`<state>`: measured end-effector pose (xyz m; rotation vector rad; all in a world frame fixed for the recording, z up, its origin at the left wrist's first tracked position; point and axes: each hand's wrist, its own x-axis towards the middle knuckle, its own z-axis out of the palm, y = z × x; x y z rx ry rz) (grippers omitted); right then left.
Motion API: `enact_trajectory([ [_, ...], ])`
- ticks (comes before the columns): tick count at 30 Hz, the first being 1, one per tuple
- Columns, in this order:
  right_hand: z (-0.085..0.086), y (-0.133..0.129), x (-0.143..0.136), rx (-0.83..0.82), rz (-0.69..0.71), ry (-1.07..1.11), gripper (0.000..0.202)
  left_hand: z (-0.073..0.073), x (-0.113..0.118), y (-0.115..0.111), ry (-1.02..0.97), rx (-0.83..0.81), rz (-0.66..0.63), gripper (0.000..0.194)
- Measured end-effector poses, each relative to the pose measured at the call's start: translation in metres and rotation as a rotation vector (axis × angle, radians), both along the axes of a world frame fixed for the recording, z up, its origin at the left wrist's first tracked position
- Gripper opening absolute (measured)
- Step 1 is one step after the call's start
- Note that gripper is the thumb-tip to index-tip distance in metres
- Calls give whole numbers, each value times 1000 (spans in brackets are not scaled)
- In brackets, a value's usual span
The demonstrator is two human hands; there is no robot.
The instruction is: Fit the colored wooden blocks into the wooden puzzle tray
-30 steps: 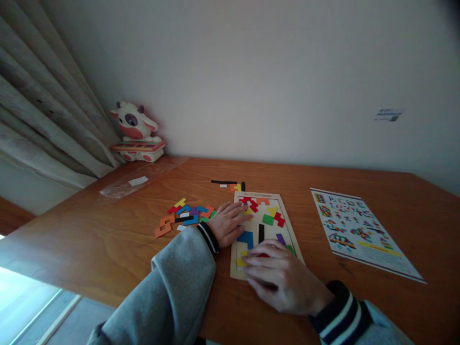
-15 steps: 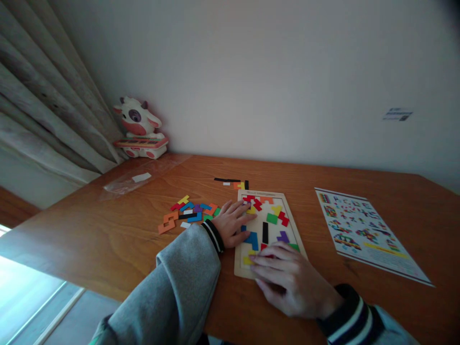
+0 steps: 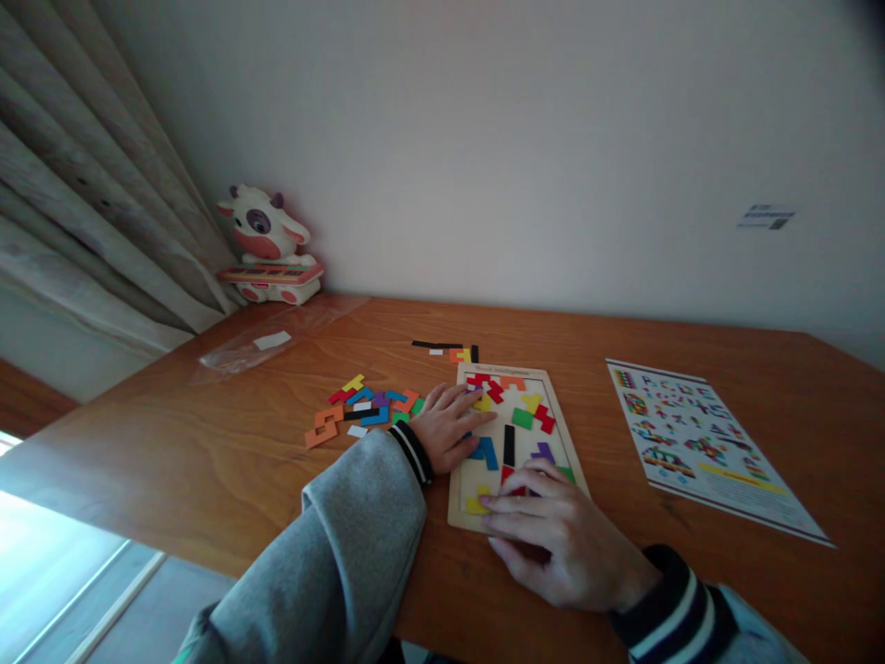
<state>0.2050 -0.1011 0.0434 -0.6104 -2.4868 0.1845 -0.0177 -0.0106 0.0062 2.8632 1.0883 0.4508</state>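
Board point(image 3: 455, 503) of pale wood, bearing scattered coloured pieces point(image 3: 522, 419), lies near the front edge of the surface point(image 3: 539, 337). The left hand point(image 3: 453, 429) is spread palm down across the board's left rim, fingers apart, gripping nothing visible. The right hand point(image 3: 560, 535) curls halfway over the near right corner; whether it has hold of a piece, I cannot tell. Loose blocks point(image 3: 375, 417) lie left of the left hand, and a printed sheet point(image 3: 712, 447) lies towards the surface's right edge.
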Motion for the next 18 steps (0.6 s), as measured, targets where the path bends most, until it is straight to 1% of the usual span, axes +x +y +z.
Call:
enact_trajectory([
  [4, 0, 7, 11, 37, -20, 61, 15, 0, -1, 2, -5, 10, -28, 52],
  [8, 0, 11, 19, 66, -70, 58, 13, 0, -2, 3, 5, 1, -52, 54],
  [13, -2, 10, 16, 86, -70, 20, 13, 0, -1, 1, -3, -1, -18, 49],
  [18, -13, 8, 9, 83, -61, -29, 19, -1, 2, -2, -21, 28, 22, 48],
])
